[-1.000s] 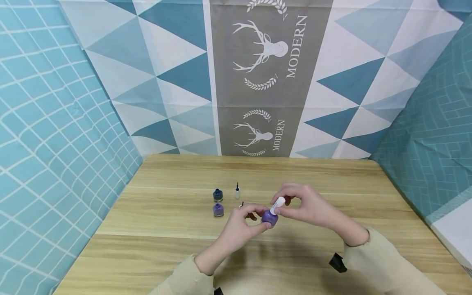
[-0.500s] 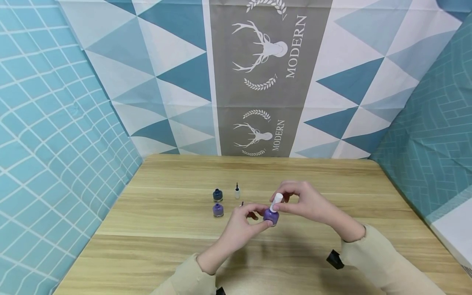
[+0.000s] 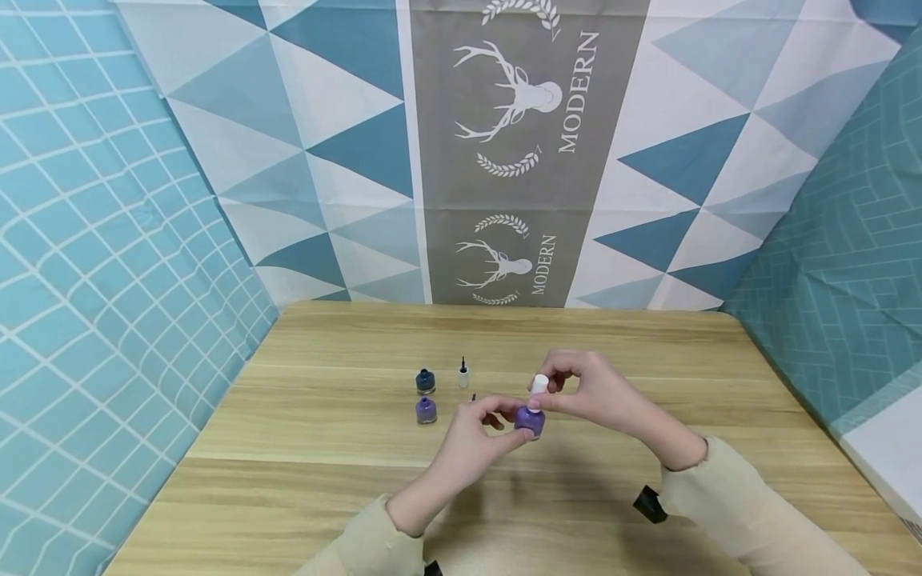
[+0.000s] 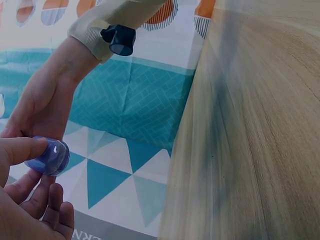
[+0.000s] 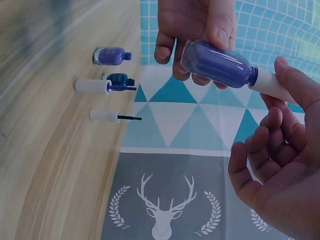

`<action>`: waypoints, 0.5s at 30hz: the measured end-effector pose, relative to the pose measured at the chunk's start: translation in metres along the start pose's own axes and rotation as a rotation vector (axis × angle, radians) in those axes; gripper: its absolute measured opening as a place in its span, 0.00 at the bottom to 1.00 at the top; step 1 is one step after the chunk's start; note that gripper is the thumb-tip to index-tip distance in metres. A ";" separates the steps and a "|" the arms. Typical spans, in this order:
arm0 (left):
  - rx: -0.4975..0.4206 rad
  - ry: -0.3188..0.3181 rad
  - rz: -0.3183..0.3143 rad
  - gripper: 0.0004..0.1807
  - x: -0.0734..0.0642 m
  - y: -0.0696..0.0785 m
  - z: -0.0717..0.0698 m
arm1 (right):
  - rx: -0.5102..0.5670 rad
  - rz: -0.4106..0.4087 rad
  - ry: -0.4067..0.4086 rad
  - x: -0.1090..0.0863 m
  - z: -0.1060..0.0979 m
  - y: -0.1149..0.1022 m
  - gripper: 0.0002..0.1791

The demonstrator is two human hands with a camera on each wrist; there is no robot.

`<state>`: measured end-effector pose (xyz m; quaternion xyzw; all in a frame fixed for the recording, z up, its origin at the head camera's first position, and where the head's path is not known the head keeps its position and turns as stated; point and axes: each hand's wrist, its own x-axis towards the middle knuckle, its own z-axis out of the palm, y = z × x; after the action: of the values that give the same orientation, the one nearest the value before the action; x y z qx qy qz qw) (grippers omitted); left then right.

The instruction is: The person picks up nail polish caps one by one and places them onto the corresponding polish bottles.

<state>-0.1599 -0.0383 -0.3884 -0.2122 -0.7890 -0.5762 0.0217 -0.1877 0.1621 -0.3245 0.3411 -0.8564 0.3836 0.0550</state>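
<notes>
My left hand grips a purple nail polish bottle between thumb and fingers, above the table. With thumb and forefinger, my right hand pinches the white cap at the bottle's neck. Some of the threaded neck shows below the cap in the right wrist view. To the left stand two uncapped bottles, a dark blue one and a purple one. Beside them a white brush cap stands brush up. Another brush cap is mostly hidden behind my left hand in the head view.
The wooden table reaches back to a patterned cloth. A blue grid cloth hangs at the left, a teal one at the right. A white box-like object is at the right edge.
The held bottle and cap have tilted more upright. My right hand has shifted slightly left and up with the cap, while the left hand has barely moved.
</notes>
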 end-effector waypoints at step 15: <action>0.002 0.021 0.007 0.15 0.002 0.001 0.002 | -0.025 0.100 0.100 0.002 0.007 0.004 0.19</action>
<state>-0.1609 -0.0357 -0.3879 -0.2088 -0.7886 -0.5774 0.0323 -0.1903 0.1581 -0.3308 0.2777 -0.8733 0.3917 0.0827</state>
